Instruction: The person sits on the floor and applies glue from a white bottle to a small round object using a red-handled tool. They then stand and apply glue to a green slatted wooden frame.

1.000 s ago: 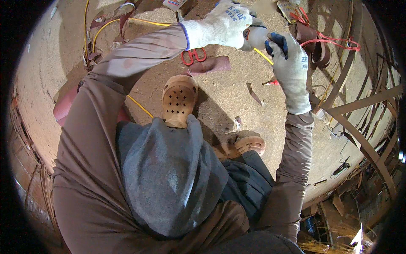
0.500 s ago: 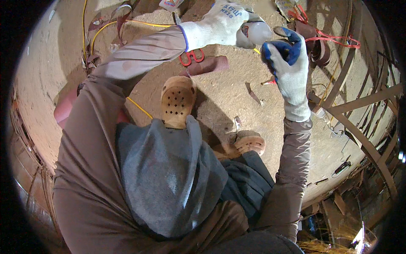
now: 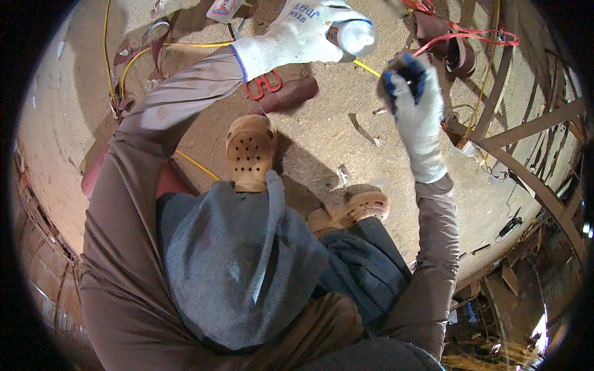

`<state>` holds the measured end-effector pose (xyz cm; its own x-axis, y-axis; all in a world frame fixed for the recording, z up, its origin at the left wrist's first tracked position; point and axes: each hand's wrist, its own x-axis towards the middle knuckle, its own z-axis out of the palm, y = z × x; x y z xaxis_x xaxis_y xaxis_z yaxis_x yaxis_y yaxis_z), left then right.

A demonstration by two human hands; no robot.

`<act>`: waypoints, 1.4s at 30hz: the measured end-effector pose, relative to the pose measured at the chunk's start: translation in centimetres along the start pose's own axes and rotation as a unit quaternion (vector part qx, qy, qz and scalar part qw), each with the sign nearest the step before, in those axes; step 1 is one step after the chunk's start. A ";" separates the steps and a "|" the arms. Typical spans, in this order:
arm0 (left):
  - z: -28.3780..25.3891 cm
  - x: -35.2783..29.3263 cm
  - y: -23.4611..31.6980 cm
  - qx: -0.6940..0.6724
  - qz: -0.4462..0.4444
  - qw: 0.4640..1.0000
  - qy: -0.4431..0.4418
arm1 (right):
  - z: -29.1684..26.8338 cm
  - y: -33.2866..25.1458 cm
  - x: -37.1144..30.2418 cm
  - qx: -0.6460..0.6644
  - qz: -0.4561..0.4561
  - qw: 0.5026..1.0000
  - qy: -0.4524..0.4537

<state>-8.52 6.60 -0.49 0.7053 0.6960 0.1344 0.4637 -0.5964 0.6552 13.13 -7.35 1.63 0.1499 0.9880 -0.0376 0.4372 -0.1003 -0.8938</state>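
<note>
In a white knit glove, my left hand [image 3: 303, 32] reaches to the top of the view, its fingers wrapped round a small translucent bottle [image 3: 356, 39]. The bottle lies tilted, its pointed tip toward the right. My right hand [image 3: 416, 114], in a white glove with a blue-coated palm, is raised to the right of the bottle and apart from it. Its fingers are curled in toward the thumb; what they hold, if anything, I cannot make out. Below my left wrist, red-handled scissors [image 3: 263, 85] lie on the floor against a reddish-brown rolled sheet [image 3: 294, 96].
Another labelled bottle [image 3: 224, 9] is at the top edge. A yellow cord [image 3: 198, 44] crosses the floor. Brown curled strips [image 3: 461, 59] and red string [image 3: 482, 36] lie beyond my right hand. Long brown bars [image 3: 526, 127] cross at the right. My tan clogs [image 3: 250, 145] stand below.
The view has shifted a little. My right hand's fingers have curled in tighter, and the hand is slightly farther from the bottle. The bottle's pointed tip shows more clearly, still in my left hand.
</note>
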 end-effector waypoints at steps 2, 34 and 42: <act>0.1 -0.1 0.2 0.020 0.011 1.000 -0.009 | -0.9 -2.0 1.4 -0.075 -0.028 0.997 -0.016; 0.0 0.5 2.3 0.048 -0.059 0.993 0.086 | 2.9 -2.3 2.1 0.044 0.155 0.982 0.095; 1.8 1.3 1.5 -0.013 -0.058 0.995 0.077 | 1.7 0.3 0.0 -0.090 0.058 0.994 -0.011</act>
<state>-5.94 5.82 -0.68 0.5560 0.8142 0.1673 0.5228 -0.4990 0.6911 11.78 -7.14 0.66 0.1902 0.9705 -0.1482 0.5693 -0.2320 -0.7887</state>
